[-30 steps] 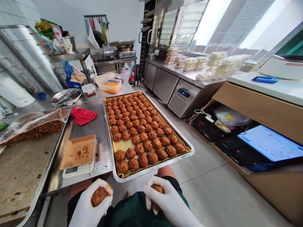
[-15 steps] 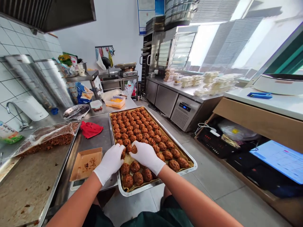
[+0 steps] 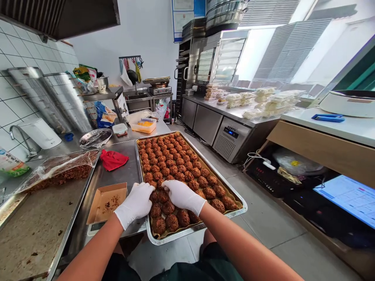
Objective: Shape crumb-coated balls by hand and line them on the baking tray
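A steel baking tray [image 3: 240,208] lined with yellow mesh holds several rows of brown round patties [image 3: 175,164]. My left hand [image 3: 135,203], in a white glove, rests at the tray's near left edge with its fingers on a patty [image 3: 154,196]. My right hand [image 3: 182,196], also gloved, lies palm down over the near rows, fingers pressing a patty next to the left one. Whether either hand still grips its patty is hidden by the fingers.
A cardboard tray [image 3: 107,202] sits on a white scale left of the baking tray. A red cloth [image 3: 113,159] and a large tray of brown mix under plastic film [image 3: 55,171] lie further left. A steel bowl [image 3: 94,137] and a plastic tub [image 3: 143,125] stand behind.
One second ago both hands held a patty each over my lap. They have reached forward and set the patties down in the gap in the tray's near rows.
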A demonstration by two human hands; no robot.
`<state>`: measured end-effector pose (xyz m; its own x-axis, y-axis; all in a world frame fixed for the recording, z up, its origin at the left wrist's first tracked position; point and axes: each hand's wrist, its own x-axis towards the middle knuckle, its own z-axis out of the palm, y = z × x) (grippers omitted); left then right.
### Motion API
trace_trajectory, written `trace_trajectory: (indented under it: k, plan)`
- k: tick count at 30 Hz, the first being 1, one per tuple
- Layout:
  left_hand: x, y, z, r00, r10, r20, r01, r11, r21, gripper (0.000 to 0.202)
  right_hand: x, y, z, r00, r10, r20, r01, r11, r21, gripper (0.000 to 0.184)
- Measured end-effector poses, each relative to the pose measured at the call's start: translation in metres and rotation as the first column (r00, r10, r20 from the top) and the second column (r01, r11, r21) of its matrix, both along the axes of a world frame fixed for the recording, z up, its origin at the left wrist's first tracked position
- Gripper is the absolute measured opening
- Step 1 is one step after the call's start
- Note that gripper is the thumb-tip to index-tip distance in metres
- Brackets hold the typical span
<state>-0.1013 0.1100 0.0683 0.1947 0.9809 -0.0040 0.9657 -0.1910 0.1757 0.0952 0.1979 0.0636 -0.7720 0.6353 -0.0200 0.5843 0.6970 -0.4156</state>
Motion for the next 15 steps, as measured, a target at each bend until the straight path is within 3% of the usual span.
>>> trace_trajectory:
  k: [5,9,12,15]
  plan:
    - [-0.005,0.004,0.002,1.000,0.008,-0.004,-0.008,1.000,0.015,0.025,0.011,-0.003,0.004,0.996,-0.062,-0.059,0.063,0.998,0.023,0.035]
    - [-0.004,0.006,0.012,0.998,0.056,0.034,-0.058,0.997,0.053,0.035,0.047,0.019,0.021,0.952,-0.280,-0.122,0.291,0.953,0.082,0.039]
    - [0.020,0.013,0.019,0.998,-0.001,0.060,-0.003,0.999,0.054,0.031,0.068,0.033,0.024,0.927,-0.366,-0.078,0.374,0.920,0.117,0.030]
    - [0.054,0.028,0.016,0.993,-0.113,0.042,0.112,0.993,0.028,0.034,0.069,0.033,0.012,0.954,-0.298,0.024,0.293,0.949,0.114,0.019]
